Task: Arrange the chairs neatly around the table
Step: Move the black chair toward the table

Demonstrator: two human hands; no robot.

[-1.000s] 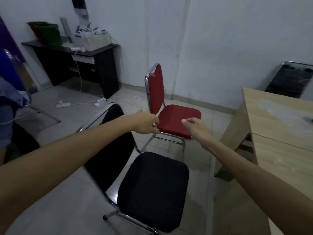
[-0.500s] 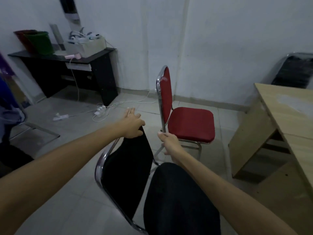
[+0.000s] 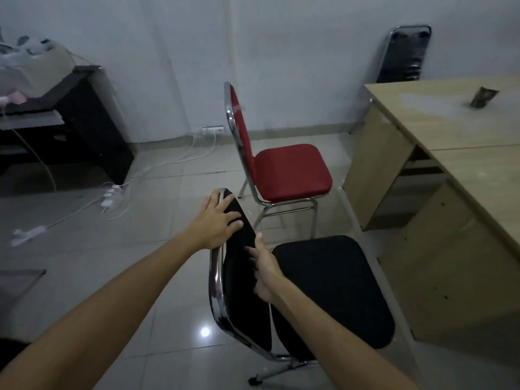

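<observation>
A black chair [image 3: 332, 288] with a chrome frame stands right below me, its seat facing the wooden table [image 3: 461, 153] on the right. My left hand [image 3: 218, 218] lies on the top of its backrest, fingers spread over the edge. My right hand [image 3: 264, 268] grips the backrest's inner side, fingers curled round it. A red chair [image 3: 289, 170] stands just beyond, also facing the table. A second black chair [image 3: 405, 54] stands against the far wall behind the table.
A black side desk [image 3: 90, 122] with a box on top is at the left wall. White cables and power strips [image 3: 109, 195] trail across the tiled floor. A small dark object [image 3: 482, 98] lies on the table top.
Both hands left the red chair and came onto the black chair's backrest. The view has swung right and down, and the black chair now faces the table.
</observation>
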